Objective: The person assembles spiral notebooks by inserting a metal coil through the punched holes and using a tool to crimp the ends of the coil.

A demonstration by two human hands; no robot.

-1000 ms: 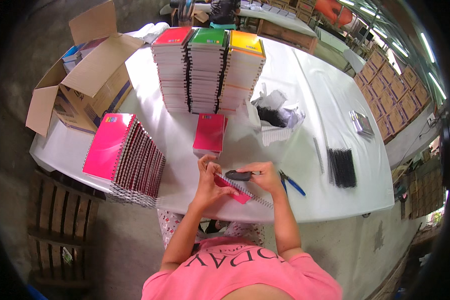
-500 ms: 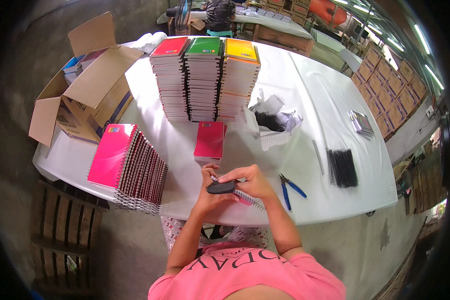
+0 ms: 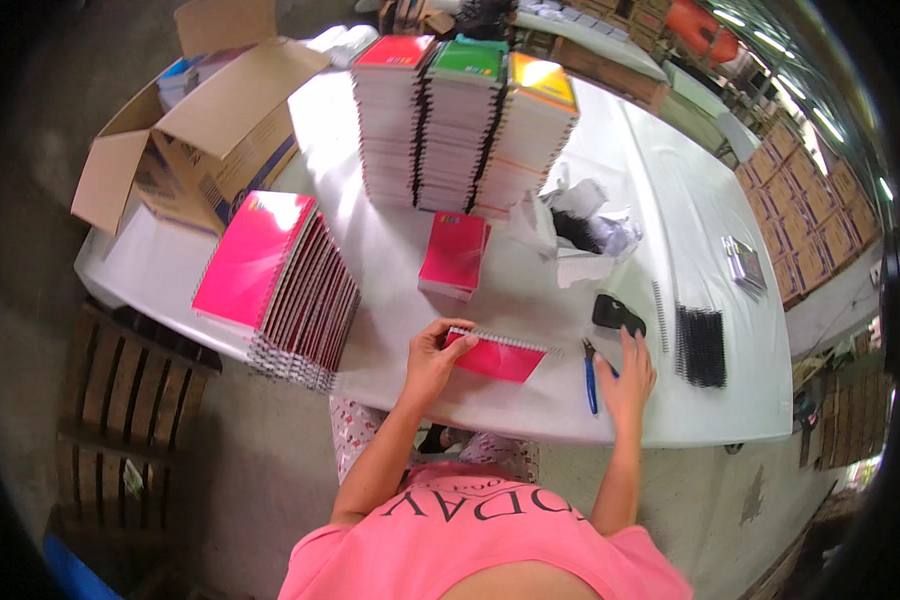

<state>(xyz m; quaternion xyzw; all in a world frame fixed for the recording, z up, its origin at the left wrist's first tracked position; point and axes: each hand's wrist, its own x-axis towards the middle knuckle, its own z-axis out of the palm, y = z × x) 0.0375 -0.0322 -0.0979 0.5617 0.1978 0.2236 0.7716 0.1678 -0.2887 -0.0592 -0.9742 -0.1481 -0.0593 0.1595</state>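
My left hand [image 3: 431, 358] pinches a pink spiral notebook [image 3: 500, 360] near one end of its coil, thumb on the cover. The notebook lies crosswise above the table's front edge, its wire coil along the far side and a bit of coil sticking out at the right. My right hand [image 3: 626, 378] is open, fingers stretched forward over the blue-handled cutting pliers [image 3: 591, 388], partly covering one handle. Its fingertips reach the near edge of a rounded black object [image 3: 616, 313] lying on the table; its exact kind is unclear.
Tall stacks of red [image 3: 392, 120], green [image 3: 460, 130] and yellow notebooks [image 3: 530, 135] stand at the back. A small pink stack [image 3: 454, 250] sits before them, a coiled pink stack [image 3: 255, 255] left. An open carton [image 3: 225, 120], bag of black coils [image 3: 575, 230] and black coils [image 3: 700, 345] lie around.
My right hand has left the notebook and moved right, and the black object now lies on the table. The notebook has turned flat and crosswise in my left hand. The whole view has shifted.
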